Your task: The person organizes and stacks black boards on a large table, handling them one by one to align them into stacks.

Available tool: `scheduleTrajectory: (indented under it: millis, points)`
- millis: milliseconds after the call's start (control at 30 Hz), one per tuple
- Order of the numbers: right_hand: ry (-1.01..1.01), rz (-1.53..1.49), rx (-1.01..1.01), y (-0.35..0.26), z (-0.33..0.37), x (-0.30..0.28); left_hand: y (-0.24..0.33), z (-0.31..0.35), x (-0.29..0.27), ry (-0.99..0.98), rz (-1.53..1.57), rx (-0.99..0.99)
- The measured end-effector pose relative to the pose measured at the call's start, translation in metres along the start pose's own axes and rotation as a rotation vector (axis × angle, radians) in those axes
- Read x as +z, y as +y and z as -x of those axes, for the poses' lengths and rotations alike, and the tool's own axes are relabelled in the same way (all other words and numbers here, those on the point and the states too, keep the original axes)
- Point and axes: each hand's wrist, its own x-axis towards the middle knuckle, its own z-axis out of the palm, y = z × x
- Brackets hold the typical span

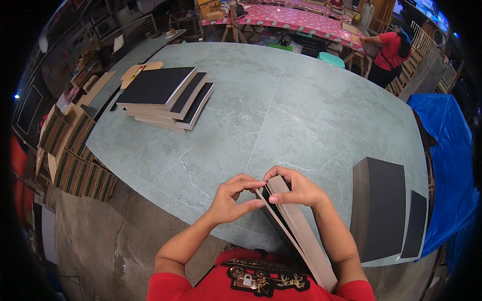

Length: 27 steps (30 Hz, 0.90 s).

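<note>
Upright on edge at the table's near side, a stack of thin boards (301, 228) with brown edges and dark faces leans against my body. My right hand (295, 188) grips the top of the stack, thumb on the near side and fingers over the far side. With fingertips and thumb, my left hand (237, 197) pinches one thin board (278, 218) at the stack's left side. A narrow gap parts that board from the rest, widest near the middle.
Black-faced boards (158, 88) lie piled at the table's far left. A tall dark stack (384, 210) and a flat black panel (414, 226) rest on the right. Blue tarp (449, 165) hangs beyond. A person in red (390, 52) works near a pink-covered table (281, 17).
</note>
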Motion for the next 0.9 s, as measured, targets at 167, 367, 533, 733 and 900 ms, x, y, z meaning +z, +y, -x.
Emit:
scheduleTrajectory:
  millis: [167,367,533,733,900]
  points:
    - [0.011,0.021,-0.017,0.000,0.000,0.000,-0.004,0.000,-0.001,-0.001,0.054,0.037]
    - [-0.034,-0.201,-0.037,0.006,-0.001,-0.002,-0.014,0.005,0.003,-0.012,0.345,-0.016]
    - [0.028,-0.019,-0.022,0.002,0.000,0.000,0.007,0.002,0.009,0.018,0.280,-0.136]
    - [0.043,-0.027,-0.022,0.003,0.002,-0.002,0.007,0.000,0.011,0.024,0.218,-0.094]
    - [0.036,-0.011,-0.010,-0.001,0.002,-0.002,0.006,0.001,0.009,0.015,0.234,-0.123]
